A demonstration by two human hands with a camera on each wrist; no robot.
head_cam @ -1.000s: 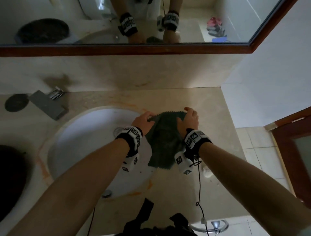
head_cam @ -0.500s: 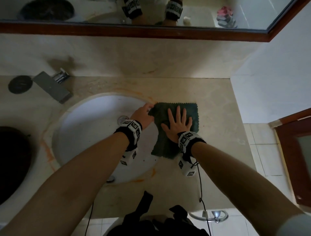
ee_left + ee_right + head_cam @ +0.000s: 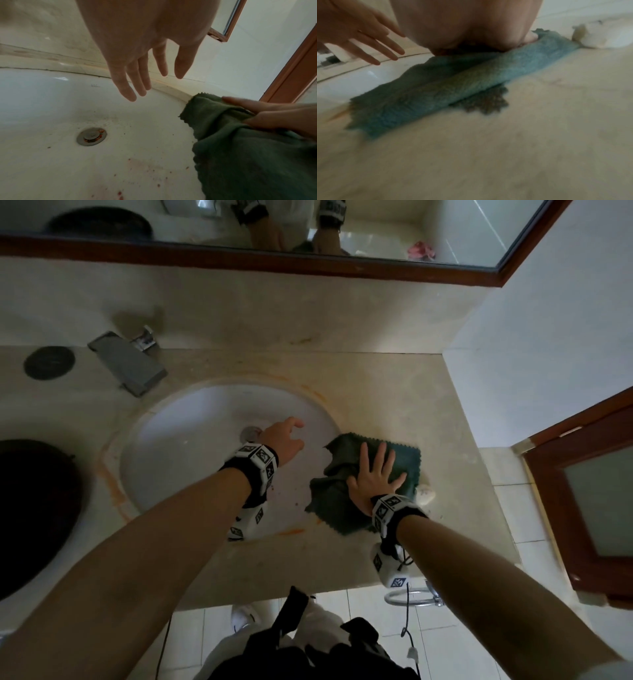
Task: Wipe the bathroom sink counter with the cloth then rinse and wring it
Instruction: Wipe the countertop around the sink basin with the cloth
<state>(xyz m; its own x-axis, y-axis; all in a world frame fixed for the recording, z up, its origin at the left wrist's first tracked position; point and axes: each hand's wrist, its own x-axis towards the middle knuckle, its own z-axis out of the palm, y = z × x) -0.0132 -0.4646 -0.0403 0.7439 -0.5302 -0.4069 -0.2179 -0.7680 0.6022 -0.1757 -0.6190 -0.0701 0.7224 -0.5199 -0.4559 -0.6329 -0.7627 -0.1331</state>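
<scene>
A dark green cloth (image 3: pixel 334 494) lies rumpled on the beige counter (image 3: pixel 394 392) at the right rim of the white sink (image 3: pixel 191 440), its left part hanging over the basin edge. My right hand (image 3: pixel 375 474) presses flat on the cloth with fingers spread. My left hand (image 3: pixel 286 436) hovers over the basin with straight fingers, holding nothing. In the left wrist view the left hand (image 3: pixel 145 75) hangs above the drain (image 3: pixel 91 136), and the cloth (image 3: pixel 240 148) lies at the right. The right wrist view shows the cloth (image 3: pixel 436 89) under my palm.
A grey tap (image 3: pixel 128 362) stands behind the sink at the left, with a dark round disc (image 3: pixel 49 362) beside it. A small white soap piece (image 3: pixel 424 494) lies just right of the cloth. A mirror (image 3: pixel 274 227) hangs above, and a wooden door (image 3: pixel 589 494) is at the right.
Both hands held the cloth up a second ago; the right hand then laid it flat and slid it right and nearer, bunching it. The left hand let go and drew back over the basin.
</scene>
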